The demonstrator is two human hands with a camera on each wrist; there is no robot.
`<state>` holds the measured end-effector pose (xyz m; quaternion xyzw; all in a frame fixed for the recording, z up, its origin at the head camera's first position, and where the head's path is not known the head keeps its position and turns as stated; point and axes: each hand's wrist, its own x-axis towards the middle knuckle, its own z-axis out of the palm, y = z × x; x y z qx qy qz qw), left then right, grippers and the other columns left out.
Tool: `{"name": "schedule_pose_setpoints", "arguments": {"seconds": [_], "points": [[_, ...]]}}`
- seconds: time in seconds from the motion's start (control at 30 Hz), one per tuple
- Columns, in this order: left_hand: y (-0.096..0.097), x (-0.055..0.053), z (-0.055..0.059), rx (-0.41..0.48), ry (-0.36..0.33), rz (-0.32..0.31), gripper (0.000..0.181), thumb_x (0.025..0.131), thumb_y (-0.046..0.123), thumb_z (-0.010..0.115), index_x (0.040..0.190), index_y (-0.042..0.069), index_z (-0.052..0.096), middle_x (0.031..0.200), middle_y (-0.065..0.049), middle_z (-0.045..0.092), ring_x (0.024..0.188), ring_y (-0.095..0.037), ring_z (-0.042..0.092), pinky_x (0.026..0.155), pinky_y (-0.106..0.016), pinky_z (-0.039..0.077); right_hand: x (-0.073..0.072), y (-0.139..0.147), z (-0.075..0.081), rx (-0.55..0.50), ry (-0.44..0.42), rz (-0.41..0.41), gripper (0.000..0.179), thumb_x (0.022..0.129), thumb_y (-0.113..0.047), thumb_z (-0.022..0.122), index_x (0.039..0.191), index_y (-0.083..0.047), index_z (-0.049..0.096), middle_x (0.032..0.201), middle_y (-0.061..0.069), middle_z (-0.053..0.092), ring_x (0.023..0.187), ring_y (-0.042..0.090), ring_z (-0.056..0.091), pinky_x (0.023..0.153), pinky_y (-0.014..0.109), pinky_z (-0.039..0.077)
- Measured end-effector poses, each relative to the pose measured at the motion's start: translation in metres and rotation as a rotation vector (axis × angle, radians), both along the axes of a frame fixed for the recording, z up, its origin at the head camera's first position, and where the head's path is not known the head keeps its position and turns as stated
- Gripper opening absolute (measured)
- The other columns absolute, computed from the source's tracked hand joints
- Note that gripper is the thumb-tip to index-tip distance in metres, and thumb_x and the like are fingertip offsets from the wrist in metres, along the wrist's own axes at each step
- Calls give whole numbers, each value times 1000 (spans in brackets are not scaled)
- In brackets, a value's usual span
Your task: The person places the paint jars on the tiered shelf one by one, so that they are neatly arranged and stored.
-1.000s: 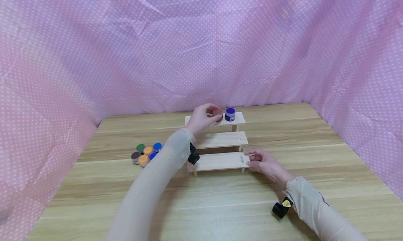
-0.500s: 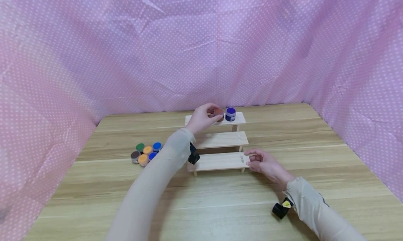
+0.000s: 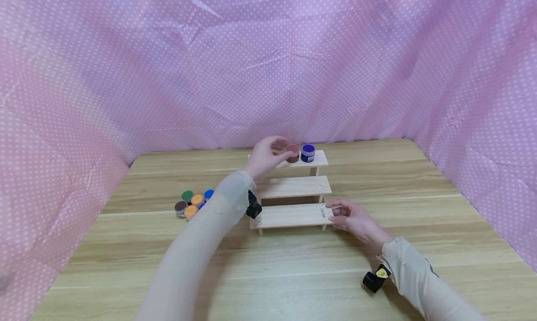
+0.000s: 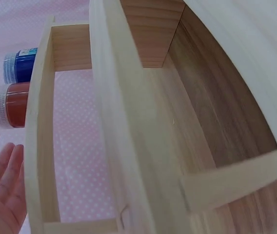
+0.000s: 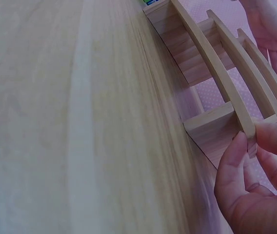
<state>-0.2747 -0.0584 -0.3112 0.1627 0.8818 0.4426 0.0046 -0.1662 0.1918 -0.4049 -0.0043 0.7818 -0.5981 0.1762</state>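
Note:
A red-brown paint jar (image 3: 292,154) stands on the top tier of a three-step wooden display stand (image 3: 289,216), just left of a dark blue paint jar (image 3: 308,154). Beside the red-brown jar is my left hand (image 3: 264,158), its fingers spread and loose. The left wrist view shows this hand's fingers apart from the red-brown jar (image 4: 17,105), with nothing in them. My right hand (image 3: 356,222) pinches the right end of the bottom tier. In the right wrist view its thumb and index finger grip the plank's end (image 5: 248,131).
Several more paint jars cluster on the wooden table (image 3: 293,274) left of the stand: green (image 3: 187,196), brown (image 3: 181,208), orange (image 3: 191,212) and blue. My left sleeve (image 3: 209,237) partly covers them. A pink dotted curtain (image 3: 268,69) hangs behind the table.
My left hand has let go of the red-brown jar and drawn slightly left, its fingers opening. The jar stays beside the blue one. My right hand keeps its grip on the stand.

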Motion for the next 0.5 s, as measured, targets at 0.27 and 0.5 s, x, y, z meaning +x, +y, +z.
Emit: {"name": "schedule_pose_setpoints", "arguments": {"seconds": [0.27, 0.5], "points": [[-15, 7, 3, 9, 87, -9, 41, 85, 24, 68, 121, 7, 57, 125, -10, 58, 109, -23, 58, 92, -34, 51, 1, 0, 1, 5, 0, 13, 43, 86, 2, 58, 127, 3, 45, 104, 12, 52, 88, 15, 54, 76, 22, 54], [-29, 15, 8, 9, 115, -24, 40, 86, 23, 67, 121, 7, 57, 124, -9, 58, 110, -23, 57, 94, -33, 50, 1, 0, -1, -1, -7, -11, 43, 85, 4, 58, 126, 5, 45, 98, 7, 51, 85, 13, 53, 72, 21, 54]]}}
